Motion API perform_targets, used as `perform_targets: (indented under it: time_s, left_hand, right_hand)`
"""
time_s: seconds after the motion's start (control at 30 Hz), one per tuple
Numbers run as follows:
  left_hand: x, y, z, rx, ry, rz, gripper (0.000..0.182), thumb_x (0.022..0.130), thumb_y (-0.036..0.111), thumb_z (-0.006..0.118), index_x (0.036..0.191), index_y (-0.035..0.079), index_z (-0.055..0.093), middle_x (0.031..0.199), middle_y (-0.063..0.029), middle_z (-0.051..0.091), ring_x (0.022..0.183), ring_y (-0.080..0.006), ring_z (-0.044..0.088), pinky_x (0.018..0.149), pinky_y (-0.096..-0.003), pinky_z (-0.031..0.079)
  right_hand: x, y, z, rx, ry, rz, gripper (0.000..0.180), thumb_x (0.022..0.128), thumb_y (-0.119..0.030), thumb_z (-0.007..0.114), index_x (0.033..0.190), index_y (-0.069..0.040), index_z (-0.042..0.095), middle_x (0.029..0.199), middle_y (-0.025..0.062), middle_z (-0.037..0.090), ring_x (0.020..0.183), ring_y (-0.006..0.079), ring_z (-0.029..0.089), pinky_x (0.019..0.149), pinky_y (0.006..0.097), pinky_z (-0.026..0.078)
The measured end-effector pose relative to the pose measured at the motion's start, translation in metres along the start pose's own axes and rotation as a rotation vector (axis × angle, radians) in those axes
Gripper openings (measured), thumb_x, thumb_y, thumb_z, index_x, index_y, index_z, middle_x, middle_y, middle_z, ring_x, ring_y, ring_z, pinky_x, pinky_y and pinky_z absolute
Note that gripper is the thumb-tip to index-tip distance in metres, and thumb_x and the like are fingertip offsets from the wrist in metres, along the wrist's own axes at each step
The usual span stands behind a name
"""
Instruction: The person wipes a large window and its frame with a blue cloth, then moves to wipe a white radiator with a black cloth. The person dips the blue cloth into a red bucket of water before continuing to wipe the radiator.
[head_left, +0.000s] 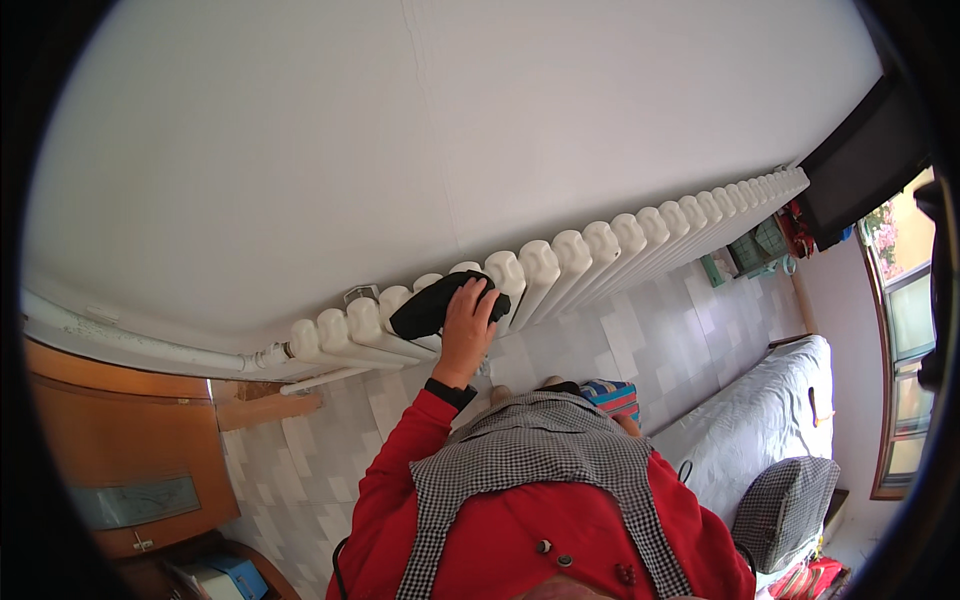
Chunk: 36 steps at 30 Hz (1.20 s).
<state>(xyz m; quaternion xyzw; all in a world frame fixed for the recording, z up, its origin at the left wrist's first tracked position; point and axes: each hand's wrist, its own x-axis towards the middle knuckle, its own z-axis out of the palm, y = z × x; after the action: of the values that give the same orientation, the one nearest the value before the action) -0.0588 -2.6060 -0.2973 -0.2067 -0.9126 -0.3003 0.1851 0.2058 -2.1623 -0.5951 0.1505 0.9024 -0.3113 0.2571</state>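
Note:
My left hand (469, 326) has its fingers spread over a black cloth (426, 309), holding it against the top of a white column radiator (538, 264). The cloth drapes over several of the radiator's rounded column tops and hides them. A dark band (450, 394) circles the left wrist below a red sleeve. Only a small part of my right hand (628, 426) shows, low at my right side behind the checked apron (525, 435). It is close to a striped, box-shaped item (616, 397); whether it holds anything is hidden.
A white pipe (150, 345) runs along the wall (300, 150) into the radiator's left end. An orange-brown wooden door (127, 435) is at left. To the right are a covered bed-like surface (750, 397), a checked cushion (784, 514), a dark screen-like panel (862, 157) and a window (911, 322).

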Motion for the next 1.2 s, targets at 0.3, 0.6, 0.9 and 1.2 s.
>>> perform_targets:
  time_s: [0.3,0.6,0.9,1.2]
  left_hand:
    - [0.041,0.006,0.025,-0.058,-0.014,0.047,0.056,0.079,0.001,0.076,0.132,0.006,0.058,0.14,-0.0165,0.054,0.135,-0.0399,0.05,0.111,-0.0501,0.043]
    - [0.106,0.016,0.073,-0.091,-0.063,-0.029,0.048,0.083,0.001,0.073,0.128,0.005,0.058,0.136,-0.0178,0.056,0.127,-0.0403,0.054,0.106,-0.0483,0.046]
    - [0.079,0.068,0.086,-0.022,-0.131,0.148,0.06,0.076,-0.001,0.078,0.131,0.008,0.058,0.142,-0.0149,0.05,0.14,-0.0392,0.045,0.115,-0.0492,0.041]
    - [0.15,0.098,0.138,-0.119,-0.149,0.132,0.052,0.081,0.001,0.076,0.129,0.005,0.057,0.14,-0.0176,0.052,0.136,-0.0417,0.048,0.113,-0.0504,0.041]
  right_hand:
    - [-0.027,0.027,0.005,0.043,0.011,0.096,0.036,0.089,-0.031,0.069,0.109,-0.002,0.076,0.107,0.0251,0.074,0.102,0.0423,0.071,0.088,0.0482,0.055]
    - [-0.016,-0.054,-0.068,0.132,-0.026,0.083,0.033,0.088,-0.032,0.072,0.105,-0.004,0.077,0.102,0.0232,0.075,0.099,0.0379,0.073,0.085,0.0451,0.056]
    - [0.008,-0.015,-0.083,0.131,0.003,0.0,0.035,0.087,-0.034,0.072,0.102,-0.002,0.077,0.1,0.0237,0.075,0.096,0.0385,0.073,0.084,0.0461,0.057]
    - [0.016,-0.011,-0.121,0.149,0.011,0.13,0.033,0.087,-0.032,0.071,0.101,-0.002,0.078,0.1,0.0236,0.075,0.096,0.0391,0.073,0.086,0.0467,0.056]
